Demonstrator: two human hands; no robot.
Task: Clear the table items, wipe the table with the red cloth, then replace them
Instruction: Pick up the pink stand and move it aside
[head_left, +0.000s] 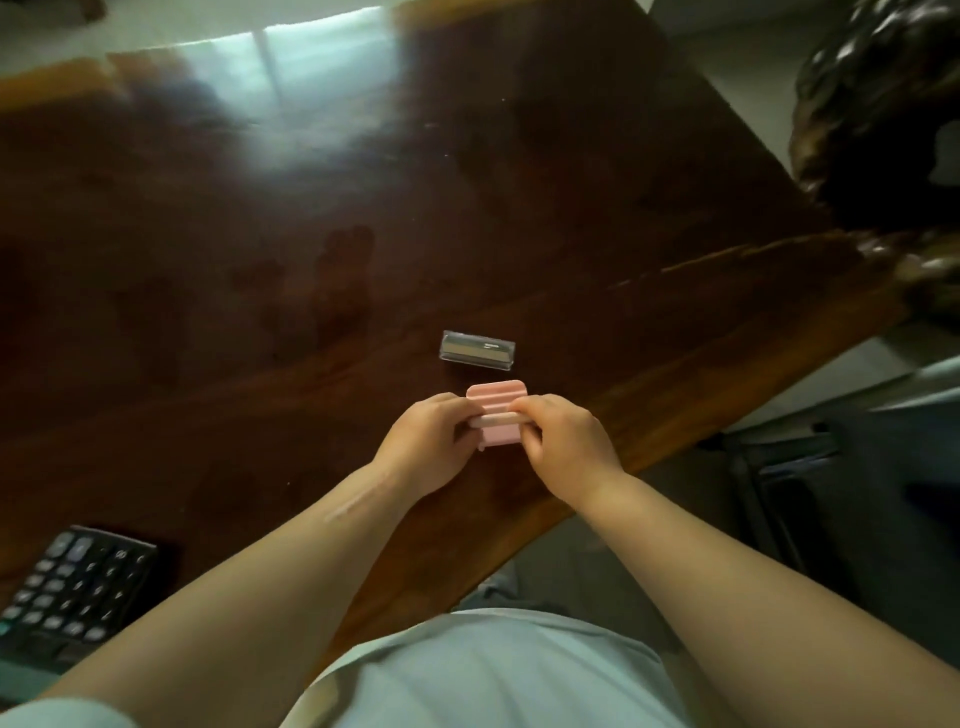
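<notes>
Head view: I see glossy dark wood table (260, 260); left hand (428, 441) and right hand (563, 439) both grip pink holder (496, 397), clear box (477, 351) just beyond.

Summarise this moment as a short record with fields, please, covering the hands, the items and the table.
left hand: gripping the pink holder's left side
right hand: gripping its right side
pink holder: ridged, held low over the table
clear case: lying just beyond the holder
calculator: at the near left edge
table: dark glossy wood
red cloth: not in view
</notes>
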